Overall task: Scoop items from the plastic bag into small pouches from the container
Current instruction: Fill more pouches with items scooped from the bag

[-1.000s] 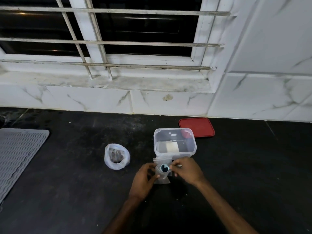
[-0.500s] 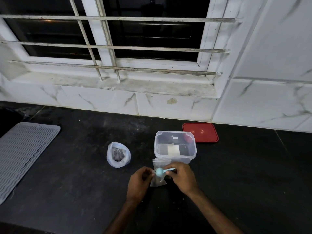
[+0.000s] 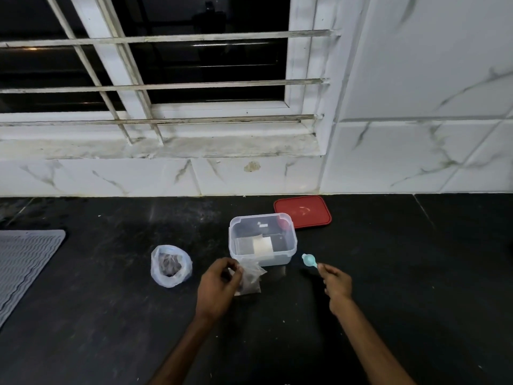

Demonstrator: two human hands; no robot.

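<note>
A small clear pouch (image 3: 251,279) with dark contents stands on the black counter, just in front of the clear plastic container (image 3: 262,240). My left hand (image 3: 219,284) pinches the pouch's upper left edge. My right hand (image 3: 336,283) holds a small teal scoop (image 3: 309,260) by its handle, off to the right of the container, its bowl pointing up and left. A white plastic bag (image 3: 170,266) with dark items sits open to the left of my left hand. Inside the container lie flat pouches, one white.
A red lid (image 3: 302,211) lies flat behind the container near the tiled wall. A grey ribbed mat (image 3: 25,262) covers the counter's left edge. A barred window with a sill rises behind the counter.
My right hand pulled the scoop out of the pouch mouth and carried it to the right. My left hand kept hold of the pouch.
</note>
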